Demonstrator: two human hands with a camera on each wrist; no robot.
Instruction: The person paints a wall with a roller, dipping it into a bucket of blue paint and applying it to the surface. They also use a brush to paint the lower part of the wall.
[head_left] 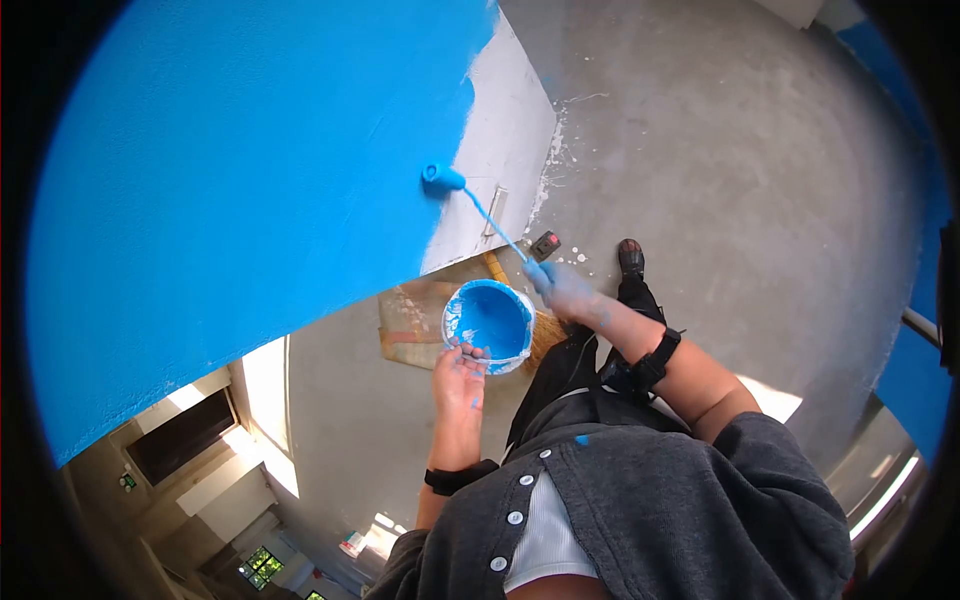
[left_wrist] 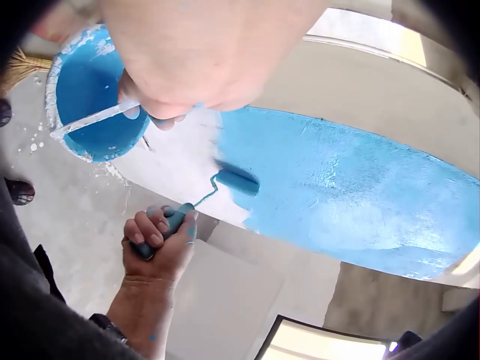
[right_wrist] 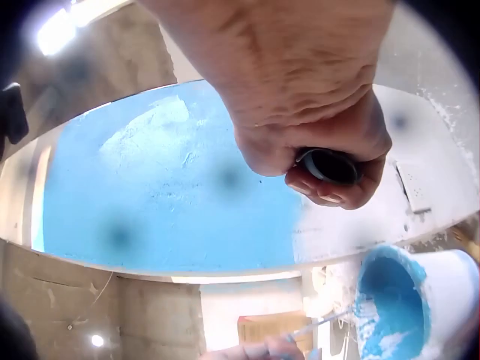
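Note:
My right hand (head_left: 570,292) grips the handle of a paint roller (head_left: 441,179), its fingers curled round it in the left wrist view. The blue-coated roller rests against the wall near the border between blue paint (head_left: 250,170) and bare white wall (head_left: 510,95). My left hand (head_left: 462,372) holds a white paint bucket (right_wrist: 450,296) by its wire handle (left_wrist: 96,118), fingers hooked round it. Blue paint smears the bucket's inside and rim. The bucket hangs in front of my body, below the wall's painted face. Blue spots mark both hands.
A straw broom (head_left: 546,338) stands behind the bucket, close to my legs. A flat white plate (head_left: 496,210) sits on the unpainted wall. On the grey floor (head_left: 720,150), white splatters line the wall's base, near a small dark box with a red part (head_left: 546,244).

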